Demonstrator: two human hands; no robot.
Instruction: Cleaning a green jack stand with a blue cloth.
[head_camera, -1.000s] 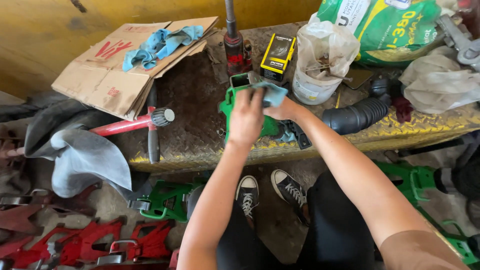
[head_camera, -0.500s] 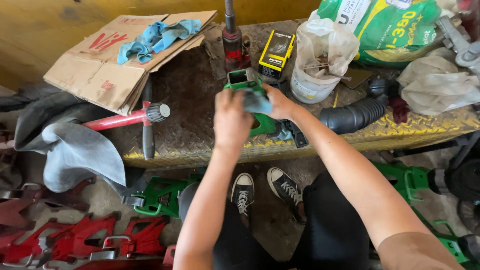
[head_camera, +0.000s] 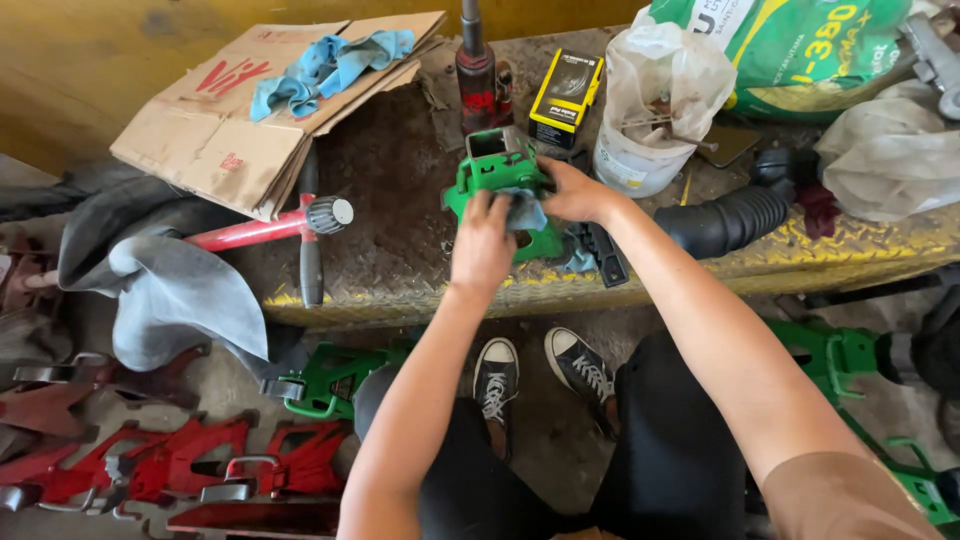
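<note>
**Rag on green metal at the bench**

Far left, red metal stands (head_camera: 150, 470) lie in a row on the floor, with a grey rubbery sheet (head_camera: 150, 290) draped above them. On the worn checker-plate bench (head_camera: 390, 250) sits a flattened cardboard box (head_camera: 220, 140) with a crumpled blue cloth (head_camera: 320, 65) on top; just beside it lies a red-handled tool with a ribbed metal end (head_camera: 270, 225).

Mid-bench stands the green painted metal bracket (head_camera: 500, 165), upright and close to the front edge. The left hand (head_camera: 482, 245) is closed around a small blue-grey rag (head_camera: 522, 210), pressing it against the bracket's front face. The right hand (head_camera: 575, 192) clasps the bracket's right side, fingers wrapped on it, steadying it.

From here it looks like the wiping step, the near face being worked. I'd judge the next move calls for a firm hold by the right hand while the rag goes round to the faces not yet reached.

Further right: a yellow-and-black carton (head_camera: 565, 98), a white plastic tub under a bag (head_camera: 650, 110), a black corrugated hose (head_camera: 730, 220), a green printed sack (head_camera: 800, 50).
</note>
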